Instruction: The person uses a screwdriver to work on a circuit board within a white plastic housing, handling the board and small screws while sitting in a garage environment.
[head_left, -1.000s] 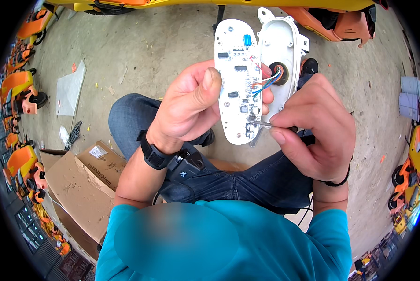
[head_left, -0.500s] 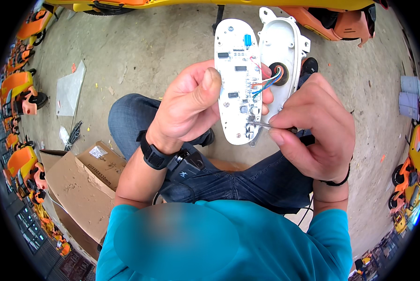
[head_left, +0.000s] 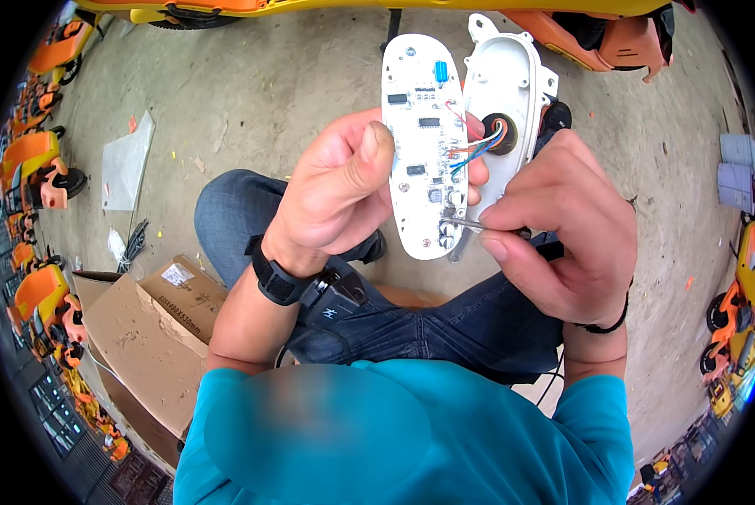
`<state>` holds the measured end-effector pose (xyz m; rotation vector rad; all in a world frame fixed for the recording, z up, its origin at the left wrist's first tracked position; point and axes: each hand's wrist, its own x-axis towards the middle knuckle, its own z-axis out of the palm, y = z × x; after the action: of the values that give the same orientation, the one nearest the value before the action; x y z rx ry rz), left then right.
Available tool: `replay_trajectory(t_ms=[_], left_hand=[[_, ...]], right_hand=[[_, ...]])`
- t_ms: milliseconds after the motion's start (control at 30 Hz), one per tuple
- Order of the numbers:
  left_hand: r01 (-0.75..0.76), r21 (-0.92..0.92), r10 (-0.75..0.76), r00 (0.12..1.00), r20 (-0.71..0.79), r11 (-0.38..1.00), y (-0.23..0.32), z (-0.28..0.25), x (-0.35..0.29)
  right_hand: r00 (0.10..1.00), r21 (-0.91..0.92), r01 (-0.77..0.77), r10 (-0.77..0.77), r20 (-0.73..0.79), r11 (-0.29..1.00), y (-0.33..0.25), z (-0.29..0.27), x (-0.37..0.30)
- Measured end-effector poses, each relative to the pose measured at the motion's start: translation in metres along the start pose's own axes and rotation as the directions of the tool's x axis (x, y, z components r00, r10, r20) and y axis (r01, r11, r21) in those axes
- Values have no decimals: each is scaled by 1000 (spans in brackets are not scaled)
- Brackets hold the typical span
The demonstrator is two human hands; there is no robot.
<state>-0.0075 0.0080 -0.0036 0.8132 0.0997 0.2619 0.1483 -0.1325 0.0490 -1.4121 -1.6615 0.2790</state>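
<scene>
My left hand (head_left: 344, 177) grips a long oval white circuit board (head_left: 407, 143) by its left edge, thumb on the near face, fingers behind it. Black chips and a blue component sit on that face. Between thumb and fingers of my right hand (head_left: 567, 227) is a slim metal tool (head_left: 468, 223); its tip meets small parts near the board's lower right. Coloured wires (head_left: 478, 153) run from the board into a round dark opening in a white plastic housing (head_left: 504, 84). This hollow housing lies open behind the board, partly hidden by my right hand.
An orange and yellow vehicle body (head_left: 588, 42) spans the far side. To my left are a cardboard box (head_left: 154, 311), a bundle of black cables (head_left: 133, 240) and a flat translucent sheet (head_left: 127, 164) on the concrete floor. Rows of orange-yellow vehicles line both sides.
The board has shifted very slightly to the left, and my right hand with the tool has moved along with it. Both grips look the same.
</scene>
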Motion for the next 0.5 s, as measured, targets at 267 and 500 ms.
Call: replay_trajectory(t_ms=[267, 500], left_hand=[[13, -21, -14, 1000, -20, 1000, 3, 3, -1], [-5, -9, 5, 1000, -16, 1000, 0, 2, 0]], right_hand=[[999, 14, -32, 32, 27, 999, -1, -4, 0], [1000, 16, 7, -7, 1, 1000, 0, 0, 1]])
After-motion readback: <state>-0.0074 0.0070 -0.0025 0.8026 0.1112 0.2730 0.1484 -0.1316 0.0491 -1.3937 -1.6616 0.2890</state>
